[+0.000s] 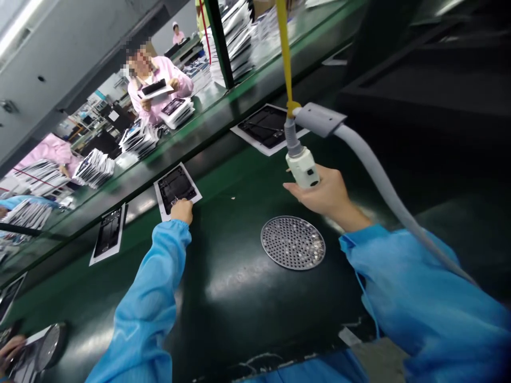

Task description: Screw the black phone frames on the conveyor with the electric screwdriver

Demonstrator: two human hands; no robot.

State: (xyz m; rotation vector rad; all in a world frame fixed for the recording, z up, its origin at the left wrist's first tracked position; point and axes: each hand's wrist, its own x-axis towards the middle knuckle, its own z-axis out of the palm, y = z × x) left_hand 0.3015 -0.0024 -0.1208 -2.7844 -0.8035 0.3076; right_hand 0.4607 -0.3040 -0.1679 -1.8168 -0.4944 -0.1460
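My left hand (182, 210) is closed on the near corner of a flat tablet-like panel (175, 186), which has a white border and a dark inner face with parts in it. My right hand (333, 198) is wrapped round a pale handpiece (304, 169) that hangs upright on a yellow strap (283, 48). From its top a grey hose (379, 165) runs down over my right sleeve. Some of the right fingers are hidden behind the handpiece. Just below that hand, a round perforated metal plate (293, 242) with small bright bits sits in the green surface.
More white-bordered panels lie along the green surface (223, 303): one panel (267, 127) beyond the handpiece, another panel (107, 231) at left. A co-worker's hand (11, 351) shows at lower left. Past the ledge, a person in pink (175, 74) handles a panel near stacks (93, 169).
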